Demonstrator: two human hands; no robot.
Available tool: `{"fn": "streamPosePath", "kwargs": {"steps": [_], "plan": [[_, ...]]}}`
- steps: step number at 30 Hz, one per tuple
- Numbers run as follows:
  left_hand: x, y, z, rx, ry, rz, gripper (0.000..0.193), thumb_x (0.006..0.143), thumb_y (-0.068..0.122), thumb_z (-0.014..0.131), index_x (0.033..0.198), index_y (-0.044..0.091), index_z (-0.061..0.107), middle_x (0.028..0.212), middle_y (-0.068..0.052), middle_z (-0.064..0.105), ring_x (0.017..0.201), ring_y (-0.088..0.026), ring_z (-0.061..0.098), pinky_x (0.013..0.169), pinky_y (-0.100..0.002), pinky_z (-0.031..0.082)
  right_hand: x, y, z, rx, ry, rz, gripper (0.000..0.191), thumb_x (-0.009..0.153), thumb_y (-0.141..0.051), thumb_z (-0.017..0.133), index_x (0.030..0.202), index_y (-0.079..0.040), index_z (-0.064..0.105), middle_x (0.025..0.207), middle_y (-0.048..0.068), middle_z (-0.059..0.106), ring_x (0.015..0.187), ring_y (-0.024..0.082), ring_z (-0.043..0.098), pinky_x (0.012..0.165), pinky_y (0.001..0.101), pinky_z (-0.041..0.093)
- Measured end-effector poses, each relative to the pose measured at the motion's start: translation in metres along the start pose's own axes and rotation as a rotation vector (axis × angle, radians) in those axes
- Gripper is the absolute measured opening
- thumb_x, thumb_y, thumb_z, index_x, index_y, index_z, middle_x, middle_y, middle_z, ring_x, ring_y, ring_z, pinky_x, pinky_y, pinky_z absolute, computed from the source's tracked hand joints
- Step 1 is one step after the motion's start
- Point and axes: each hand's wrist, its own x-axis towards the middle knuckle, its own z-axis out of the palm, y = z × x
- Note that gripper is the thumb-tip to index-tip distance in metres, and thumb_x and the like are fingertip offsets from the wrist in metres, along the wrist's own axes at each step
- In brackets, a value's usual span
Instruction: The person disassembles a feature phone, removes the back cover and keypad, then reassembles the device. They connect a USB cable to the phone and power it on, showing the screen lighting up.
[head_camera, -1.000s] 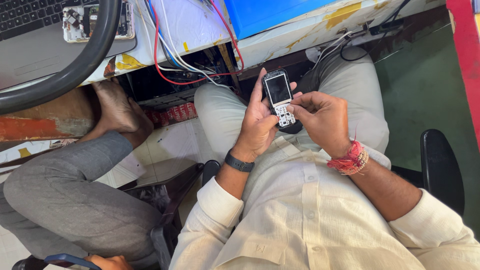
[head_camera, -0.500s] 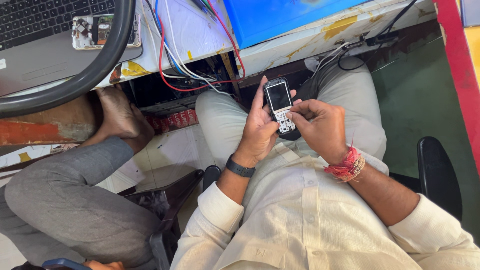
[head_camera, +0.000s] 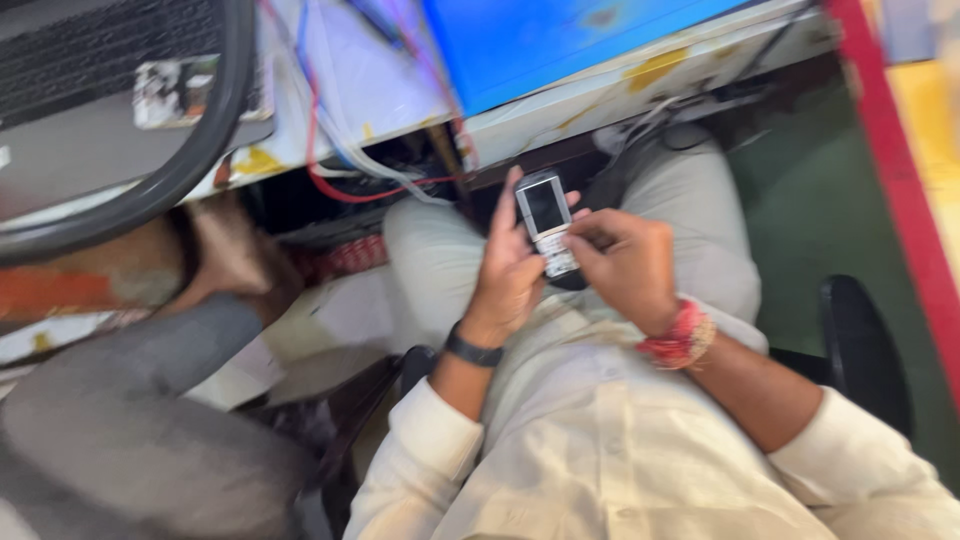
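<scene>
At far left another person's bare foot (head_camera: 228, 255) rests by the desk (head_camera: 560, 115) edge, well apart from the work. The left hand (head_camera: 510, 275) is curled around a small keypad phone (head_camera: 548, 232), fingers closed on its side and back, holding it upright over the lap so the dark screen faces the camera. The right hand (head_camera: 625, 265) is mostly closed, its fingers bent onto the keypad, seemingly pressing keys. Motion blur hides finer detail.
</scene>
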Motion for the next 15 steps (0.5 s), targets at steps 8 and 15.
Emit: {"fn": "streamPosePath", "kwargs": {"steps": [8,15], "plan": [[-0.004,-0.019,-0.009,0.201,0.083,-0.053,0.104,0.075,-0.013,0.047,0.169,0.018,0.015,0.157,-0.031,0.048,0.135,-0.031,0.056,0.103,-0.040,0.051,-0.013,0.006,-0.018,-0.169,0.048,-0.057,0.014,0.085,-0.020,0.076,0.096,-0.011,0.075,0.090,0.010,0.074,0.081,0.028,0.073,0.075,0.0386,0.059],[0.058,-0.044,-0.097,0.174,0.312,-0.343,0.069,0.109,0.058,0.033,0.167,0.027,0.015,0.145,-0.028,0.053,0.122,-0.038,0.063,0.095,-0.049,0.057,-0.022,-0.012,-0.032,-0.219,-0.006,-0.051,0.018,0.091,-0.029,0.071,0.100,-0.015,0.073,0.083,0.001,0.074,0.077,0.021,0.074,0.071,0.0371,0.058]]}}
